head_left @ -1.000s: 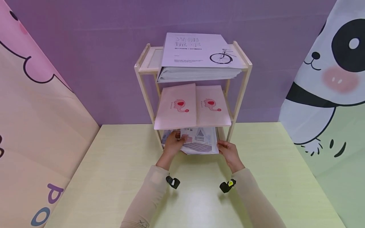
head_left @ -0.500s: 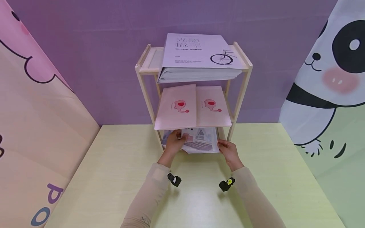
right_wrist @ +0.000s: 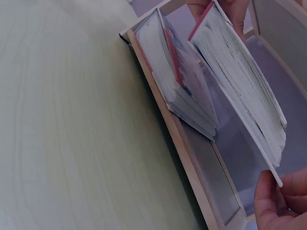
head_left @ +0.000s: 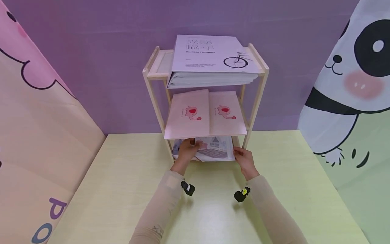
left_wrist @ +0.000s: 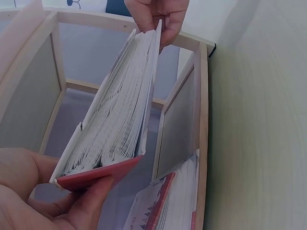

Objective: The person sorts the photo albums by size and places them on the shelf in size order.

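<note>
A book with an illustrated cover (head_left: 214, 149) sits partly inside the bottom tier of a wooden shelf (head_left: 260, 84). My left hand (head_left: 187, 149) grips its left corner, thumb on the cover. My right hand (head_left: 242, 157) pinches its right corner. In the left wrist view the book's page edges (left_wrist: 120, 120) run from my left hand (left_wrist: 57, 196) up to my right hand (left_wrist: 158, 14), inside the shelf frame (left_wrist: 204, 120). In the right wrist view the held book (right_wrist: 240, 81) hangs above a second book (right_wrist: 177, 81) that lies in the shelf (right_wrist: 192, 158); my right fingers (right_wrist: 283, 201) hold its near corner.
A big white book with a bicycle drawing (head_left: 210, 57) lies on the top tier. Two pink books with elephant pictures (head_left: 205, 113) overhang the middle tier. The shelf stands on a pale yellow table (head_left: 122, 189) against a purple wall, with cartoon panels on both sides.
Both hands have moved forward and the book has slid deeper under the middle tier; less of its cover shows than a second ago.
</note>
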A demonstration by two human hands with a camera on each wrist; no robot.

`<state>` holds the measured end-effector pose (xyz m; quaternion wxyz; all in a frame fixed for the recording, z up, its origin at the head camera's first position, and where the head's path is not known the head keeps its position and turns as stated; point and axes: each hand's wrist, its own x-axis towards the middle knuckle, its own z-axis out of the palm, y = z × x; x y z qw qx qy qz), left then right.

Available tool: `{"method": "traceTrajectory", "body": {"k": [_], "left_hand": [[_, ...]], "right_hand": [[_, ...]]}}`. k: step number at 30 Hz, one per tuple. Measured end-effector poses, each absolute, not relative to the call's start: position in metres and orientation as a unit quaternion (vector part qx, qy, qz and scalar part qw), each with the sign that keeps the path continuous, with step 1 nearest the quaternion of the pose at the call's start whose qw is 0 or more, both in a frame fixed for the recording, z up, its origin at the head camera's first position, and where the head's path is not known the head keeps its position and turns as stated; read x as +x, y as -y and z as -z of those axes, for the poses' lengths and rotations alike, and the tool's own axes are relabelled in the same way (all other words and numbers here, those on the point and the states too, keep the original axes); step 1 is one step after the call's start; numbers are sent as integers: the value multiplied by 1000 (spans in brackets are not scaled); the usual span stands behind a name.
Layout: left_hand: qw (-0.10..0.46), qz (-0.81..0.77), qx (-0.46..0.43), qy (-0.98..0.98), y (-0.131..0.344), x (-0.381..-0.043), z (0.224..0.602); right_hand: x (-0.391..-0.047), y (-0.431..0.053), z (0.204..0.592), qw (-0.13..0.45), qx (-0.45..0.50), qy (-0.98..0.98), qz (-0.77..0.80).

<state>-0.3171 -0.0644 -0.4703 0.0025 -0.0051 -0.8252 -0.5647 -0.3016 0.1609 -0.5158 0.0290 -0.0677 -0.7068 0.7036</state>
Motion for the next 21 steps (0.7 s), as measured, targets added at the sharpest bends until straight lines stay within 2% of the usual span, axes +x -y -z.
{"method": "traceTrajectory", "body": {"k": [2,4,9,21], "left_hand": [[1,580,-7,815,64,-318,470],[-2,594,-11,804,64,-320,471],[-12,611,-8,791,63,-324,474],[-15,628,-5,778,59,-334,480]], "right_hand": [[-308,-163,527,39,-60,706,-705],[-322,-170,553,57,-33,696,-715],[-369,-190,637,110,5,680,-725],[-416,-197,713,133,-60,726,-672]]}}
